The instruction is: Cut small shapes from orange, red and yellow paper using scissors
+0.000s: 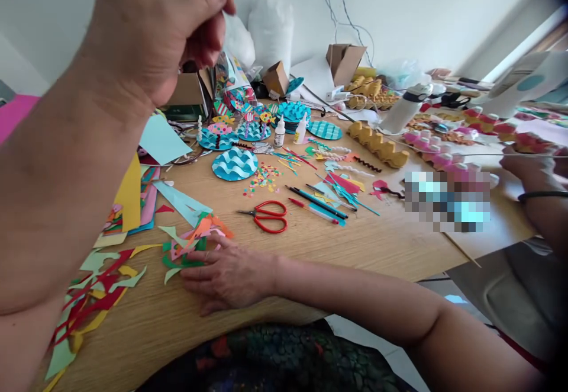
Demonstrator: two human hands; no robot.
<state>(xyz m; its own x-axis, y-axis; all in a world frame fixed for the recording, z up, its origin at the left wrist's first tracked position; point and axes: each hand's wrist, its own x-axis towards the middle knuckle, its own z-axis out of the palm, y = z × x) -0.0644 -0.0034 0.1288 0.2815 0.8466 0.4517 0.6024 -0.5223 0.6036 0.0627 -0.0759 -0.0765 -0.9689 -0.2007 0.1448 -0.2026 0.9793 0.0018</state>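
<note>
My left hand [177,22] is raised close to the camera at the upper left, partly cut off by the top edge. Its fingers are curled in, and whatever they may hold is hidden. Flat on the wooden table [355,250] lies my right hand [235,273], fingers stretched out and touching a small heap of paper scraps [184,253] in green, pink and orange. More cut strips [100,291] in red, yellow and pale green are strewn at the left. Red-handled scissors [270,217] rest beyond my right hand.
Pens [317,202], glue bottles [279,132] and confetti dots [264,179] lie mid-table. Behind them stand blue wavy paper discs [235,164] with paper fish. Egg-carton strips [377,145] and a white bottle [406,108] are to the right. Another person's hand [528,161] is at the right edge.
</note>
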